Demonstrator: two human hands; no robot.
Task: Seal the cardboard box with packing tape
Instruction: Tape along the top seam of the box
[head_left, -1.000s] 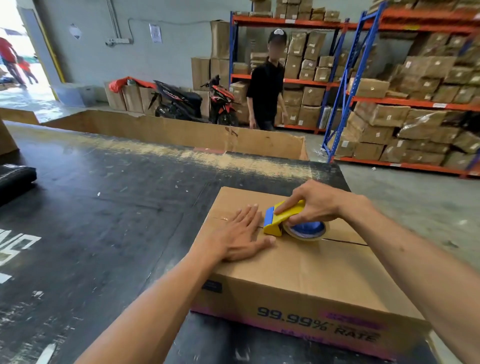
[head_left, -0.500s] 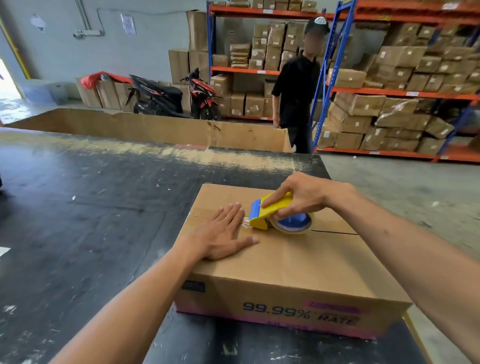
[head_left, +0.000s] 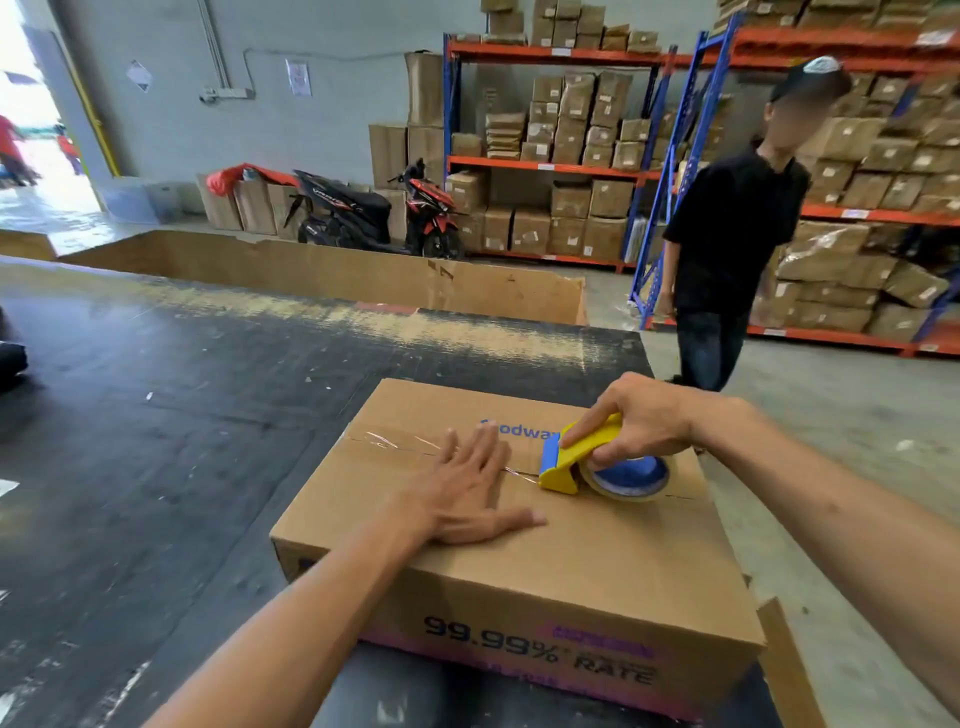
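A closed brown cardboard box (head_left: 597, 561) with "99.99% RATE" printed on its near side lies on a black table (head_left: 156, 441). My left hand (head_left: 467, 488) rests flat on the box top, fingers spread over the centre seam. My right hand (head_left: 639, 421) grips a yellow and blue tape dispenser (head_left: 582, 462) with a roll of clear tape (head_left: 631, 480), pressed on the seam toward the box's right side. A strip of clear tape (head_left: 395, 441) lies along the seam from the left edge to the dispenser.
A person in black (head_left: 727, 249) stands beyond the table's far right corner. A low cardboard wall (head_left: 322, 270) runs behind the table. Shelves of boxes (head_left: 561, 156) and a motorbike (head_left: 363, 213) stand at the back. A dark object (head_left: 10, 358) lies at the table's left edge.
My right hand has drawn the dispenser rightward along the seam, leaving more tape on the box. My left hand stays flat. The person behind has walked to the right.
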